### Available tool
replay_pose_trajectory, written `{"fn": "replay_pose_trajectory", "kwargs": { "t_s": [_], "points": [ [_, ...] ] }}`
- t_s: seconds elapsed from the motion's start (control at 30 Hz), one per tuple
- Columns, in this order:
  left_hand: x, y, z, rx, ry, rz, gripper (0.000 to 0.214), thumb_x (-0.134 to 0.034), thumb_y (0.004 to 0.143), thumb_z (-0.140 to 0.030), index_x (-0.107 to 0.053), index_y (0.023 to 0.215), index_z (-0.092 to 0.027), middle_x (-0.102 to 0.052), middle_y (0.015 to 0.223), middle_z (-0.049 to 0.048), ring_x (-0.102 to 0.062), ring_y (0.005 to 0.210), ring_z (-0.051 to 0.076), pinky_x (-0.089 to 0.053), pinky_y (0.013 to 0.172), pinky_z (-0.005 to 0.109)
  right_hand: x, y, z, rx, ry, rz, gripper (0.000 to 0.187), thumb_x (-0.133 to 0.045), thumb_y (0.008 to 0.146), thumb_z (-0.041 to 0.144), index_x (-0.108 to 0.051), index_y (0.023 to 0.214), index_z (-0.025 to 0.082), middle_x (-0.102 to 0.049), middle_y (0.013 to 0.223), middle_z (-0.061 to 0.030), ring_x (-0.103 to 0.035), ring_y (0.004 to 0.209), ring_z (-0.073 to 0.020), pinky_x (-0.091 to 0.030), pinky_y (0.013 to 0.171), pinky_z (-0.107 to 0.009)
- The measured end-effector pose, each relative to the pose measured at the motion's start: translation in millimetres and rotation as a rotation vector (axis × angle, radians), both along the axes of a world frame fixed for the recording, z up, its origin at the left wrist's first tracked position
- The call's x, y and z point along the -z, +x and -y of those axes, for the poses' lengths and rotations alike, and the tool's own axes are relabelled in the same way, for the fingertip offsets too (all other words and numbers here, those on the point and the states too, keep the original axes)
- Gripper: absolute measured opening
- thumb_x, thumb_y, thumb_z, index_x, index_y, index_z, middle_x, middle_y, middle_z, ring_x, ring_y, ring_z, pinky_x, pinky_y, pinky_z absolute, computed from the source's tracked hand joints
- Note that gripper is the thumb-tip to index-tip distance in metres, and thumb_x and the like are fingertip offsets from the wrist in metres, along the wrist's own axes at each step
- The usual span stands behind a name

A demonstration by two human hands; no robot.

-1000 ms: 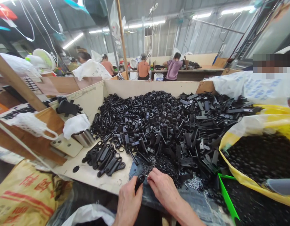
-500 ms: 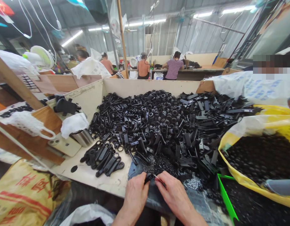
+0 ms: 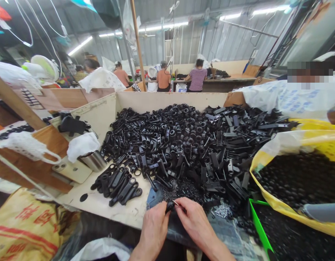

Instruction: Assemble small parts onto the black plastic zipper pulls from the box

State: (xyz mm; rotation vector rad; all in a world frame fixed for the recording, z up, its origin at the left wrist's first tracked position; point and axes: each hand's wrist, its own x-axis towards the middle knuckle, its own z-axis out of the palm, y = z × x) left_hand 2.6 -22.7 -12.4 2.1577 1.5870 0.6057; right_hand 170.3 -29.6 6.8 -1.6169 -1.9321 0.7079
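Observation:
At the front edge of the workbench, my left hand (image 3: 155, 221) grips a small black plastic part (image 3: 170, 206), mostly covered by my fingers. My right hand (image 3: 193, 217) pinches a thin metal rod (image 3: 176, 203), its tip against or close to the black part; I cannot tell whether it is a pin or a tool. Just beyond my hands lie tiny metal pieces (image 3: 167, 190) on a blue cloth (image 3: 153, 197). Silvery pins (image 3: 222, 211) form a small pile right of my right hand. To the left, several black ring-ended handles (image 3: 123, 186) lie in a row.
A large heap of black parts (image 3: 167, 134) fills the bench. On the right stand a yellow bag (image 3: 258, 159) of small black pieces and a green-edged tray (image 3: 258, 228). A steel cup (image 3: 93, 161) and a phone (image 3: 72, 169) are left. Several people work behind.
The view has shifted slightly to the right. My hands stay together around the black part, and the metal rod in my right hand is tilted a little differently.

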Motion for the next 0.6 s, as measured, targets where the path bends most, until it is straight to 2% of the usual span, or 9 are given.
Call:
{"fn": "replay_pose_trajectory", "kwargs": {
  "t_s": [0.1,0.17,0.27,0.33,0.4,0.43,0.47,0.53,0.6],
  "points": [
    [-2.6,-7.8,6.5,-0.041,0.001,0.049,0.020,-0.046,0.093,-0.019,-0.064,0.085,-0.022,-0.075,0.077,0.0065,-0.072,0.071,0.024,-0.051,0.064,0.031,-2.6,-2.4,-3.1,0.010,-0.019,0.044,0.020,-0.054,0.097,0.021,-0.074,0.095,0.024,-0.076,0.080,0.0003,-0.071,0.071,-0.0170,-0.046,0.065,-0.023],
    [-7.9,-14.4,10.1,-0.118,-0.072,0.150,0.022,-0.046,0.096,-0.028,-0.066,0.088,-0.022,-0.076,0.079,0.0054,-0.073,0.075,0.024,-0.053,0.067,0.031,-2.0,-5.4,-4.9,0.006,-0.025,0.085,0.017,-0.058,0.096,0.022,-0.074,0.093,0.025,-0.075,0.074,0.0014,-0.071,0.068,-0.0171,-0.044,0.063,-0.023],
    [-15.3,-20.0,12.9,-0.288,-0.253,0.512,0.026,-0.061,0.089,-0.045,-0.069,0.088,-0.021,-0.076,0.086,0.0040,-0.071,0.086,0.024,-0.054,0.075,0.030,2.3,-11.3,-6.2,-0.022,-0.016,0.145,0.017,-0.059,0.095,0.018,-0.072,0.087,0.025,-0.076,0.077,0.0005,-0.072,0.072,-0.0179,-0.043,0.064,-0.023],
    [-16.6,-19.2,13.5,-0.405,-0.411,0.804,0.038,-0.074,0.075,-0.056,-0.067,0.082,-0.019,-0.070,0.068,0.0000,-0.065,0.066,0.018,-0.050,0.060,0.025,6.2,-14.6,-5.9,-0.034,-0.001,0.176,0.019,-0.058,0.095,0.016,-0.071,0.083,0.023,-0.075,0.081,-0.0018,-0.072,0.074,-0.0189,-0.044,0.064,-0.023],
    [-15.1,-15.9,14.2,-0.481,-0.557,0.990,0.051,-0.079,0.065,-0.064,-0.062,0.077,-0.018,-0.052,0.047,-0.0086,-0.043,0.040,0.009,-0.033,0.041,0.020,9.5,-15.7,-4.9,-0.033,0.017,0.189,0.020,-0.056,0.095,0.014,-0.069,0.083,0.022,-0.073,0.086,-0.0042,-0.072,0.073,-0.0193,-0.044,0.064,-0.024],
    [-13.9,-14.1,14.7,-0.498,-0.607,1.032,0.055,-0.079,0.063,-0.068,-0.059,0.076,-0.018,-0.043,0.043,-0.0122,-0.032,0.035,0.005,-0.025,0.038,0.018,10.4,-15.3,-4.2,-0.028,0.025,0.187,0.020,-0.054,0.095,0.013,-0.069,0.084,0.021,-0.072,0.087,-0.0049,-0.072,0.073,-0.0193,-0.045,0.064,-0.024],
    [-12.6,-12.4,15.3,-0.505,-0.638,1.055,0.058,-0.079,0.062,-0.071,-0.058,0.077,-0.019,-0.038,0.041,-0.0142,-0.025,0.034,0.003,-0.020,0.037,0.017,10.7,-14.3,-3.4,-0.023,0.033,0.182,0.021,-0.053,0.095,0.013,-0.069,0.084,0.021,-0.072,0.088,-0.0052,-0.071,0.073,-0.0192,-0.045,0.064,-0.024],
    [-10.3,-9.8,16.6,-0.504,-0.703,1.113,0.061,-0.080,0.059,-0.072,-0.057,0.079,-0.019,-0.039,0.042,-0.0146,-0.022,0.034,0.001,-0.018,0.037,0.015,9.8,-11.0,-1.5,-0.017,0.054,0.162,0.023,-0.051,0.098,0.017,-0.069,0.084,0.021,-0.071,0.087,-0.0046,-0.071,0.074,-0.0184,-0.047,0.066,-0.025],
    [-8.6,-7.4,17.8,-0.499,-0.798,1.196,0.064,-0.085,0.053,-0.070,-0.055,0.076,-0.019,-0.040,0.042,-0.0148,-0.022,0.033,0.000,-0.017,0.037,0.014,8.2,-7.9,1.4,0.017,0.034,-0.009,0.026,-0.052,0.100,0.028,-0.071,0.085,0.021,-0.071,0.082,-0.0036,-0.069,0.072,-0.0178,-0.049,0.067,-0.025]
  ]
}}
